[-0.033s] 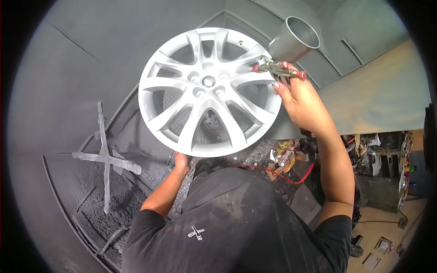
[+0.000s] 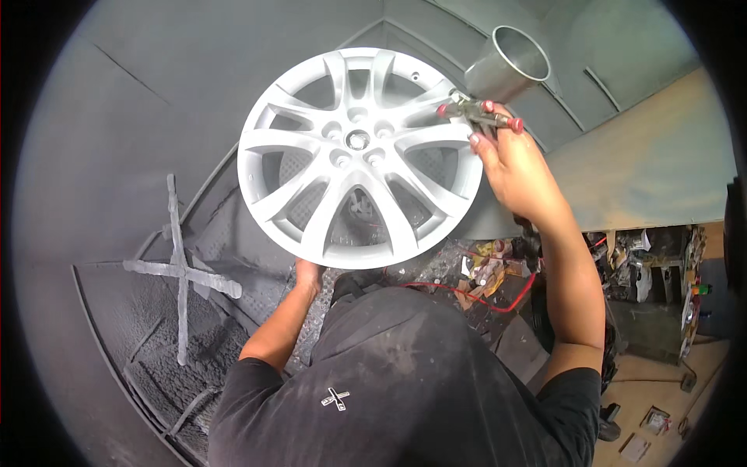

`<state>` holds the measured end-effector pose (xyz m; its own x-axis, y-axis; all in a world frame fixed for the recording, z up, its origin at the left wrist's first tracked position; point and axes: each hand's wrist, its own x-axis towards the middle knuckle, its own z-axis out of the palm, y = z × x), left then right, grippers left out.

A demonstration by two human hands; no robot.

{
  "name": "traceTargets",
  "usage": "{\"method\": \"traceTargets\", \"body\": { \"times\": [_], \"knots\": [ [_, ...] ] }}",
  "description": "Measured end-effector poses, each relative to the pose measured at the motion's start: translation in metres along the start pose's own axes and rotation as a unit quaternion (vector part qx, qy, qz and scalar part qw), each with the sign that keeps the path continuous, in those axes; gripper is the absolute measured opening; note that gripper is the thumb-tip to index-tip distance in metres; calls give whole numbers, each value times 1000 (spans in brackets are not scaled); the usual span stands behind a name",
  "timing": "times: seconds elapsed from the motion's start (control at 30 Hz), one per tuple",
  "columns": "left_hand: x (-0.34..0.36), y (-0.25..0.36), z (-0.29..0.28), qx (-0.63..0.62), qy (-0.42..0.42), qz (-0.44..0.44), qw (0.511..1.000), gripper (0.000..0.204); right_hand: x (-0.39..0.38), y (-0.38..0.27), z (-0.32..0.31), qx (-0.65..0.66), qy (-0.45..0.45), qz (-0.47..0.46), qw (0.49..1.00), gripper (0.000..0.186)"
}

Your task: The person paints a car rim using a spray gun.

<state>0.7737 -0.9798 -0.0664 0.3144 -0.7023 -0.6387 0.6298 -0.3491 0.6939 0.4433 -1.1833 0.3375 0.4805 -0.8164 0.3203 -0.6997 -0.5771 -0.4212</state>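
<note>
A silver-white alloy wheel (image 2: 311, 204) with paired spokes faces up in front of me, its centre cap in the middle. My left hand (image 2: 310, 272) is at the wheel's near edge, a little left of its middle; the fingers are hidden beneath the rim. At the wheel's right side my right hand (image 2: 517, 167) is closed around a spray gun (image 2: 475, 115) with red knobs. An open-topped metal cup (image 2: 498, 71) sits at the gun's far end, tilted. The gun's body overlaps the wheel's right rim in view; whether they touch I cannot tell.
Left of me stands a grey-coated cross-shaped stand (image 2: 181, 270) beside dark, rough paint-crusted material. A red hose (image 2: 506, 310) runs past crumpled litter (image 2: 486, 274) on the floor. Grey walls close in behind the wheel. A cluttered shelf unit (image 2: 654, 311) stands at the right.
The spray gun and its cup have shifted slightly to the right with my right hand. The wheel and my left hand have hardly moved.
</note>
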Motion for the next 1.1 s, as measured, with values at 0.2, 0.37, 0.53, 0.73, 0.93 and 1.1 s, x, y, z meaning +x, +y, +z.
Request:
{"method": "traceTargets", "body": {
  "times": [0.2, 0.37, 0.53, 0.73, 0.93, 1.1],
  "knots": [
    [13, 60, 13, 74, 2, 14, 997, 47, 14, 16, -3, -49, 58, 69, 995, 27],
    [25, 69, 5, 91, 38, 17, 995, 43, -10, -12, -4, 60, 14, 60, 996, 20],
    [5, 50, 18, 87, 33, 38, 995, 34, -30, -57, -18, 265, -151, 203, 930, 13],
    [-37, -23, 49, -12, 45, -39, 998, 18, -45, -54, -13, 203, -79, 68, 974, 27],
    [-48, -43, 53, 148, -149, -194, 958, 15, -60, -42, -20, 92, -45, 93, 990, 31],
    [-14, -42, 7, 158, -46, -187, 968, 16, -80, -64, -36, 274, -140, 169, 936, 31]
  ]
}}
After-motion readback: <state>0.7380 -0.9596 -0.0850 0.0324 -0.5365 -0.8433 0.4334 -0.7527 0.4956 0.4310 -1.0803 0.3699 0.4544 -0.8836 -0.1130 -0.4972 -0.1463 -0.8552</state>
